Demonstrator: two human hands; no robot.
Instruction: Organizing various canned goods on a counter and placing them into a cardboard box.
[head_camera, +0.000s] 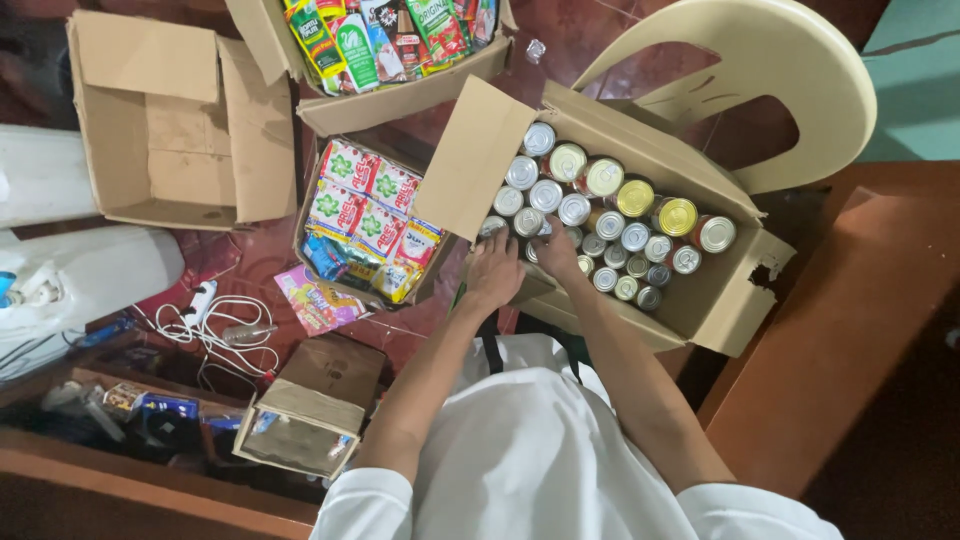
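A cardboard box (720, 300) full of several upright tin cans (600, 215), with silver and gold lids, rests on a cream plastic chair (790, 70). My left hand (492, 268) lies at the box's near left corner, fingers curled over the cans there. My right hand (557, 250) reaches in beside it, fingers down among the cans at the box's near edge. Whether either hand grips a can is hidden by the fingers. My white shirt (540, 450) fills the bottom.
A box of colourful snack packets (365, 215) sits left of the cans. Another box of sachets (390, 50) is above it, and an open empty box (180, 120) at top left. A small box (310, 405), white cables (215, 330) and a wooden bench (840, 330) surround me.
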